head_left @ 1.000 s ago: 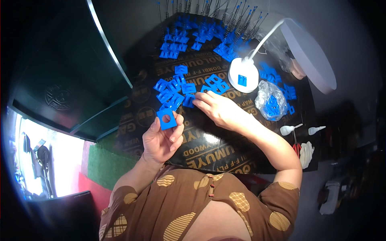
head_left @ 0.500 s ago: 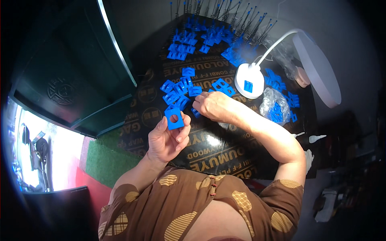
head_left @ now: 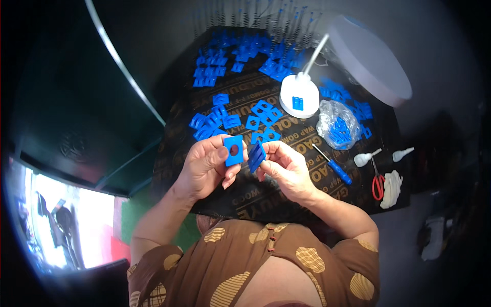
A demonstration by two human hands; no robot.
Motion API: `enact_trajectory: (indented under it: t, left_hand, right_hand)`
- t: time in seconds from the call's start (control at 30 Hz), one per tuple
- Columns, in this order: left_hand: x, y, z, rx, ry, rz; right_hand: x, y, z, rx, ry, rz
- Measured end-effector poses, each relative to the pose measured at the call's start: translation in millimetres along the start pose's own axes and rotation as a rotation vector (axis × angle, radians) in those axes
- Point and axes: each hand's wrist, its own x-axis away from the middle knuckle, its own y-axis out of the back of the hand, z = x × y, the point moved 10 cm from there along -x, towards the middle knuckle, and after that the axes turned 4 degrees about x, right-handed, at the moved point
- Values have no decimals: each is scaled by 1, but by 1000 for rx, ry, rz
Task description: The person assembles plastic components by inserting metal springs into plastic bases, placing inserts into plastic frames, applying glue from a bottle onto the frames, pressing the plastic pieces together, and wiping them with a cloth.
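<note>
In front of my chest, my left hand [head_left: 204,162] pinches a blue square plate with a round hole [head_left: 233,160] between thumb and fingers. Close to its right side, my right hand [head_left: 288,171] grips a second blue plastic piece [head_left: 257,157], tilted with slots or ridges on the side I see. A narrow gap seems to part the two pieces. Just beyond my left hand lies a loose pile of blue slotted pieces [head_left: 209,123]. Several blue plates with holes [head_left: 266,116] are scattered beyond my right hand.
A white lamp base [head_left: 302,110] carries a blue piece. To the right are a clear plastic bag [head_left: 327,133] of blue parts, a screwdriver [head_left: 337,170], red-handled scissors [head_left: 377,188] and white nozzles [head_left: 362,160]. Blue assemblies [head_left: 207,71] and upright springs [head_left: 266,20] fill the table's back.
My right hand has come back from the pile toward me with a blue piece in it, beside the plate in my left hand. The view has shifted, showing the screwdriver and scissors.
</note>
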Motion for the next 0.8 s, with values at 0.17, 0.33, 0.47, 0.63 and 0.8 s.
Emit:
enact_trajectory:
  t: [0.17,0.33,0.47,0.63,0.8]
  left_hand:
    - [-20,-54,-12,-590,151,68]
    - [-31,-109,-13,-1126,32,228]
    - [-33,-143,-14,-1377,-74,263]
    - [-34,-166,-6,-1544,-214,374]
    - [-32,-172,0,-1619,-263,398]
  right_hand:
    - [24,12,17,-149,181,-145]
    - [43,22,25,-240,333,-221]
    - [53,30,26,-287,411,-219]
    - [64,37,20,-317,448,-261]
    - [68,39,25,-320,480,-259]
